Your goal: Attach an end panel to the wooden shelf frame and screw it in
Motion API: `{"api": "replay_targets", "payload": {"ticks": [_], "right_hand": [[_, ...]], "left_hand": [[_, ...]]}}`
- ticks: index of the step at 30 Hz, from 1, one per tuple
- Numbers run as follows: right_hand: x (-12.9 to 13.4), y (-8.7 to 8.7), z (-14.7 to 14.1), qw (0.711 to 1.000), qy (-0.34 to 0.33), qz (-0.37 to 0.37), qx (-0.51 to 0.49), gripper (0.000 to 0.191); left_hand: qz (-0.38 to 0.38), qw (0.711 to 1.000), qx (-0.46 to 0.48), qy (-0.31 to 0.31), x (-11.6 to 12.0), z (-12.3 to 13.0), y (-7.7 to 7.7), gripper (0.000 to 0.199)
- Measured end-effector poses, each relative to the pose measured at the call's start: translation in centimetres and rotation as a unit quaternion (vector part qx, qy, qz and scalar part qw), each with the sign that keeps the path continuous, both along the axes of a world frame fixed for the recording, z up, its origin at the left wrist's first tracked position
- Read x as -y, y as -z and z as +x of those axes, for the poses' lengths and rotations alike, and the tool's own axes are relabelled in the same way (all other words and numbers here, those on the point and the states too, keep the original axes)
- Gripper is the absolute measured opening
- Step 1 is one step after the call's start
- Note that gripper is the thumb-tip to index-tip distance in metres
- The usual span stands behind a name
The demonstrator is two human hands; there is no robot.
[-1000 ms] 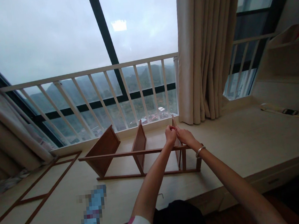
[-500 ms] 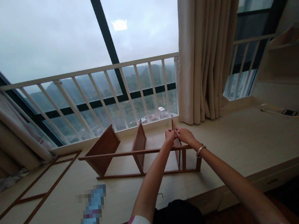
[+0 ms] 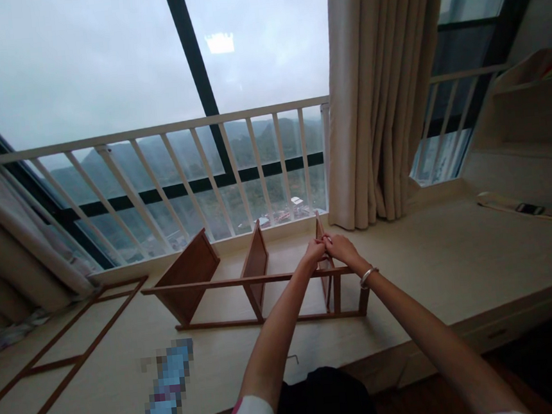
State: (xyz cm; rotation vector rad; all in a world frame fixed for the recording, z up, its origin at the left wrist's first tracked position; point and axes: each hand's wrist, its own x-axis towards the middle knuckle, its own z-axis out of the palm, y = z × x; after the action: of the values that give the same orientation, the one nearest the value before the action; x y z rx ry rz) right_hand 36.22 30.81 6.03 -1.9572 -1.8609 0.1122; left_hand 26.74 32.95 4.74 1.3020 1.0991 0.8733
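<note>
A brown wooden shelf rack (image 3: pixel 224 282) lies on its side on the pale ledge, its three boards standing upright. Over the rightmost board (image 3: pixel 319 226), my left hand (image 3: pixel 315 251) and my right hand (image 3: pixel 341 249) meet with their fingers closed. Whatever sits between the fingertips is too small and covered to make out. A bracelet (image 3: pixel 368 277) circles my right wrist. Close to my left forearm, a small bent metal rod, like a hex key (image 3: pixel 295 358), rests on the ledge.
A separate brown ladder-like frame (image 3: pixel 53 367) lies flat at the left. A blurred blue object (image 3: pixel 168 384) with a cord is near the front edge. White railing (image 3: pixel 163 134) and a beige curtain (image 3: pixel 363 96) stand behind. A strap (image 3: pixel 522 206) lies at the right.
My hands stay together at the rightmost board, their fingers shifting slightly. The whole view has moved a little; the rack and loose items stay in place.
</note>
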Motion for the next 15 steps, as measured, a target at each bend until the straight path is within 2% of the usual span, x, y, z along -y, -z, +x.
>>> {"api": "replay_targets", "payload": {"ticks": [4, 8, 11, 15], "right_hand": [[-0.2, 0.1, 0.1, 1.0, 0.008, 0.005, -0.01, 0.037], [-0.3, 0.1, 0.2, 1.0, 0.013, 0.011, -0.017, 0.036], [-0.1, -0.2, 0.2, 1.0, 0.017, 0.006, -0.025, 0.036], [0.1, -0.5, 0.1, 0.999, 0.024, -0.005, -0.034, 0.034]], "left_hand": [[0.015, 0.999, -0.039, 0.022, 1.1, -0.6, -0.7, 0.021], [0.076, 0.989, -0.099, 0.079, 2.0, -1.6, -1.5, 0.028], [0.097, 0.983, -0.106, 0.113, 2.4, -2.4, -1.8, 0.029], [0.089, 0.981, -0.085, 0.148, 2.9, -3.2, -1.9, 0.034]]}}
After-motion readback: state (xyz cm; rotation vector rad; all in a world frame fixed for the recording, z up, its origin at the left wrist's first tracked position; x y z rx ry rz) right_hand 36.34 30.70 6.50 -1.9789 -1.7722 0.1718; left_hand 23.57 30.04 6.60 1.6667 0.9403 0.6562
